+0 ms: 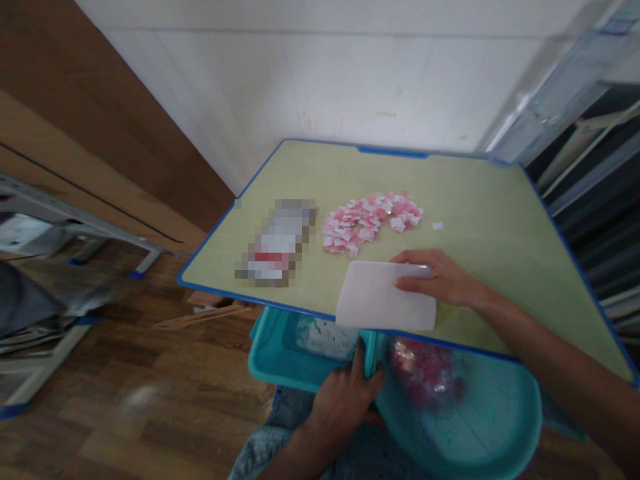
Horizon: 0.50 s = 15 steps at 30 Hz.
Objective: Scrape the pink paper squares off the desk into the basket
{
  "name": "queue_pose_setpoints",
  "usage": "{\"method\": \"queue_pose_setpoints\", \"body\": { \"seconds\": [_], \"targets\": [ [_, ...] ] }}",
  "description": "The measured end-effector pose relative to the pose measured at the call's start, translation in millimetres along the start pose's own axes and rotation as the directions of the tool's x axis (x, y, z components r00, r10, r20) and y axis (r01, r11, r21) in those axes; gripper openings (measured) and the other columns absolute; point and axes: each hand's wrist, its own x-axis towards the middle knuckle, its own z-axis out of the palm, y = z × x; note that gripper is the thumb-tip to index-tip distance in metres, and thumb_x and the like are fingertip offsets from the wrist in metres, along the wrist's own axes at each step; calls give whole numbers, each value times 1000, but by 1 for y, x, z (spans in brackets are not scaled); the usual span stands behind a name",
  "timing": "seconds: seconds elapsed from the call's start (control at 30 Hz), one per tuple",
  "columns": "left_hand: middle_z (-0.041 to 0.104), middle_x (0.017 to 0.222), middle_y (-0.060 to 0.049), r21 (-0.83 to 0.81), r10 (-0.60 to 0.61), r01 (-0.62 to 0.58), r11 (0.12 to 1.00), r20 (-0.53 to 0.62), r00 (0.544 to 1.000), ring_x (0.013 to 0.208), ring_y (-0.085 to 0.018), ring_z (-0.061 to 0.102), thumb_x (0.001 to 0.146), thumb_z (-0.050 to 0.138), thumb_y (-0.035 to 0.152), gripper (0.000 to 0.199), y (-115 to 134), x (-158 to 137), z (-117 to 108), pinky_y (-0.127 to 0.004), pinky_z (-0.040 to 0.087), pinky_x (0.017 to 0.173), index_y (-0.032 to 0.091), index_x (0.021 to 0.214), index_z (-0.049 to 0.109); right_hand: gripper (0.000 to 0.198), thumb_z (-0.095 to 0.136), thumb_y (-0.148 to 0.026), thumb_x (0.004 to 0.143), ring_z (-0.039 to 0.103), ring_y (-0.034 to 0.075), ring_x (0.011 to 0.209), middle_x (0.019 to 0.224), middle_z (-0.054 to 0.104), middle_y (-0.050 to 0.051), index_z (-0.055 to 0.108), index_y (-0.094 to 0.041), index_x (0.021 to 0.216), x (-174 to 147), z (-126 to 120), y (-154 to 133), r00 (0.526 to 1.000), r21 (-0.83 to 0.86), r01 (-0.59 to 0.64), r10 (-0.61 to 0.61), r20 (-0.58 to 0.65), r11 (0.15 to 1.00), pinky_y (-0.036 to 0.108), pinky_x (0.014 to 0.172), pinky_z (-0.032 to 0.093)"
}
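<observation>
Head view: the right hand (pixel 435 277) grips one white board (pixel 375 297) at the near edge of one table (pixel 475 193). The left hand (pixel 345 393) straddles the inner rims of two teal trays, left tray (pixel 295 380) and right tray (pixel 533 413); whether it is closed on them I cannot tell. A loose hold could let them slip; a brisk board stroke could scatter light scraps. Beyond the board: one pink-and-white pile (pixel 353 227), uncountable, and one stray scrap (pixel 437 225).

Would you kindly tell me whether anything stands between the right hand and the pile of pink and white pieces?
Nothing visible does: only tabletop shows between the right hand, which holds a flat white tool, and the pile of pink and white pieces.
</observation>
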Motion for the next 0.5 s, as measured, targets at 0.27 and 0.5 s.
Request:
{"method": "queue_pose_setpoints", "body": {
  "seconds": [0.27, 0.5],
  "targets": [
    [30, 136, -27, 22, 17, -17, 1000, -13, 1000, 83, -30, 63, 59, 73, 46, 78, -3, 4, 6, -40, 52, 65, 30, 128, 39, 22, 71, -31, 61, 55, 13, 64, 78, 65, 3, 68, -18, 79, -26, -71, 25, 670, 94, -95, 133, -730, 991, 24, 55, 41],
    [27, 136, -30, 11, 22, -22, 1000, 25, 999, 86, -31, 62, 59, 75, 42, 79, -3, 5, 2, -40, 51, 67, 28, 128, 39, 30, 72, -30, 56, 52, 13, 56, 73, 62, 3, 67, -15, 81, -40, -96, 54, 478, 187, -218, 272, -835, 958, 28, 54, 41]
  ]
}}
